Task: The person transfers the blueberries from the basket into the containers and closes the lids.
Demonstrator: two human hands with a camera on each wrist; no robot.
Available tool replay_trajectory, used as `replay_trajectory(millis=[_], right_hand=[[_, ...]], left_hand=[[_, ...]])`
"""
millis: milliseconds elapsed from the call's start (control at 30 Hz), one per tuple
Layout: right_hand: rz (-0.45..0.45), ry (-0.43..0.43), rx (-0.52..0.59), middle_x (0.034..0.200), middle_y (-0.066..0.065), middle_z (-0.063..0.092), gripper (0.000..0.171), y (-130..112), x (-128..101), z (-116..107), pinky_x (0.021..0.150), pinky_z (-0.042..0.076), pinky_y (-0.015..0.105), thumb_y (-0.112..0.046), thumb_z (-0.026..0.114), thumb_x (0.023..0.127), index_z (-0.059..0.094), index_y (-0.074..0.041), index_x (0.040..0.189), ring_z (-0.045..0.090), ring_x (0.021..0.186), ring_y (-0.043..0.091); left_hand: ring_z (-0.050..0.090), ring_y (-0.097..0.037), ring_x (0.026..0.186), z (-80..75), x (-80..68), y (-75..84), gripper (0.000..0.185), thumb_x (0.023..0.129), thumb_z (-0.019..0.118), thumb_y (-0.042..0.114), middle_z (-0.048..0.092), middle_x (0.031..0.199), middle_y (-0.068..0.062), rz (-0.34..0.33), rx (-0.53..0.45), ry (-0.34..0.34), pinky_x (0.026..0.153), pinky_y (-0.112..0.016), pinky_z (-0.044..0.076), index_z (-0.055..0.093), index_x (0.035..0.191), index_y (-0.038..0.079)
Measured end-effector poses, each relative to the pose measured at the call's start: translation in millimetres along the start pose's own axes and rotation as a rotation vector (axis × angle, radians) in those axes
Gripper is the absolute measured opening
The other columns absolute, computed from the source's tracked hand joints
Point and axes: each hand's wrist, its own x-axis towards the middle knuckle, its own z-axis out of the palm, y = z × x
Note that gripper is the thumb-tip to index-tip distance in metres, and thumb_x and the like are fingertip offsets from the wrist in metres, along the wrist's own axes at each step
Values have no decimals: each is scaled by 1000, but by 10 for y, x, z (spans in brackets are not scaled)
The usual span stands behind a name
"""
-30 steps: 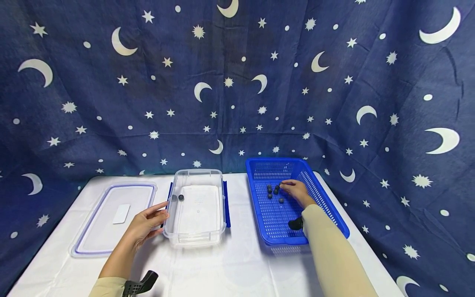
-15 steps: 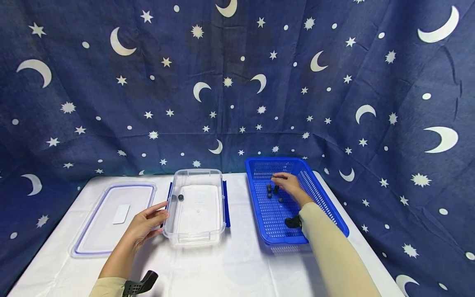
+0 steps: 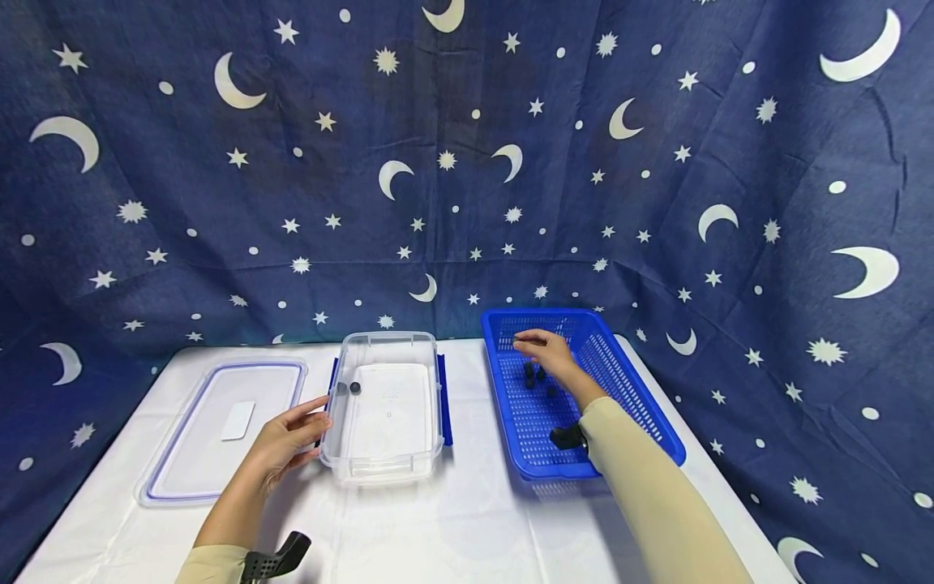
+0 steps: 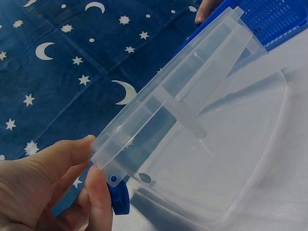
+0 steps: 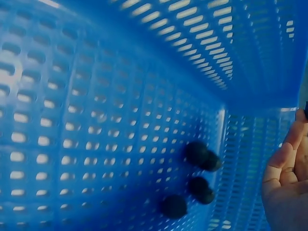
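My left hand (image 3: 287, 438) pinches the left rim of a clear plastic box (image 3: 390, 466), thumb and fingers on either side of the edge in the left wrist view. One dark ball (image 3: 355, 388) lies inside the box near its left wall. Over the far left part of a blue plastic basket (image 3: 550, 470), my right hand (image 3: 550, 354) is raised with a small dark ball (image 4: 199, 19) partly hidden at its fingertips. Several more dark balls (image 5: 174, 206) rest on the basket floor below that hand.
A clear lid (image 3: 182, 454) with a blue-edged seal lies left of the box, a white rectangle (image 3: 238, 420) on it. Blue clip flaps (image 3: 445, 401) hang from the box's sides. A star-patterned curtain (image 3: 467, 203) stands behind the white-covered table (image 3: 481, 527).
My right hand has risen from the basket floor and moved left toward the basket's far left rim. The left hand and the box have stayed put.
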Motion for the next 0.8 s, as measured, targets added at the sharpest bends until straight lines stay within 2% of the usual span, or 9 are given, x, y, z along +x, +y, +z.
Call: replay_trajectory(millis=[133,267,367,567,800], right_hand=[[-19,-15,-19,116,14,70,36,-85,-18,58,99,47,57,-20,71,92,66,-1,122,62,113,40],[-47,-24,-59,115,11,71,34,-186,-22,113,87,54,40,-23,71,92,68,-6,121,67,101,24],[-66,-38,-68,113,9,71,35,-263,-33,155,79,52,28,-26,72,91,69,-7,120,66,96,16],[-85,-76,-48,112,10,71,35,-386,-68,251,79,52,28,-26,72,91,69,-7,120,65,106,33],[-84,-117,-44,114,8,71,36,-533,-84,387,82,53,35,-26,72,92,68,-8,122,64,108,34]], left_hand=[[59,2,87,-1,-1,5,65,94,69,23,63,97,20,2,5,-4,70,-19,57,40,150,8],[59,1,88,-2,-9,11,64,94,69,23,62,98,20,1,0,-3,72,-20,57,42,149,9],[59,0,88,-1,-17,15,63,94,69,22,63,99,20,-3,-6,1,70,-19,57,43,149,9],[59,2,87,5,-22,10,63,94,69,24,63,97,21,-10,-14,4,69,-19,57,43,149,10],[59,1,87,8,-17,-4,60,95,67,21,62,93,24,-13,-23,4,69,-18,57,43,149,12]])
